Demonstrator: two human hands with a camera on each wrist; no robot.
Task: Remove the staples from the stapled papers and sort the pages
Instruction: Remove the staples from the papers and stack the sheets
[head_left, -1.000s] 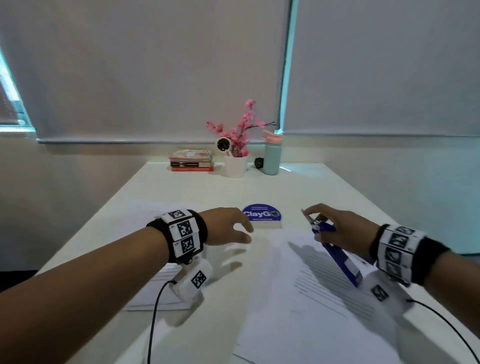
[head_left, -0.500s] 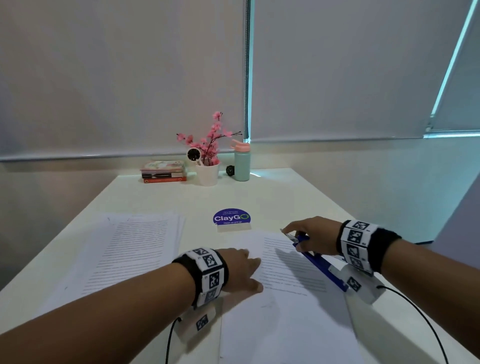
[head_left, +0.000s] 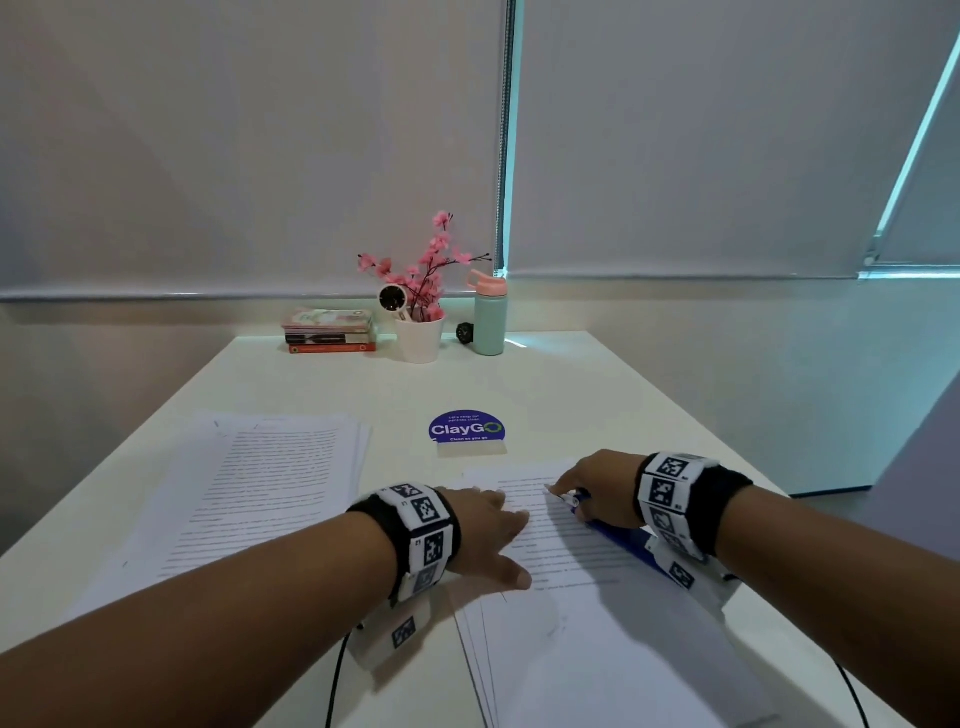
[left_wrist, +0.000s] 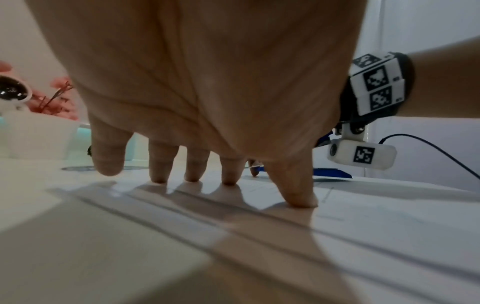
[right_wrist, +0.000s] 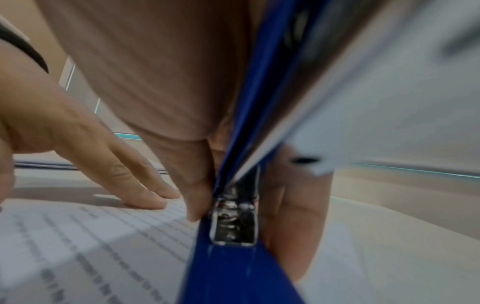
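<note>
Paper filled the lower middle of the head view: a stapled set of white printed pages (head_left: 582, 613) lay on the pale bench (head_left: 571, 384). The left hand (head_left: 485, 535) pressed on it with straight, spread fingers (left_wrist: 230, 174), wide and holding nothing. The right hand (head_left: 597, 486) gripped a blue metal stapler-shaped staple remover (head_left: 618, 540), its silver tip (right_wrist: 233, 222) at the top of the pages. A second stack of loose printed sheets (head_left: 260, 483) lay at centre left, well apart.
</note>
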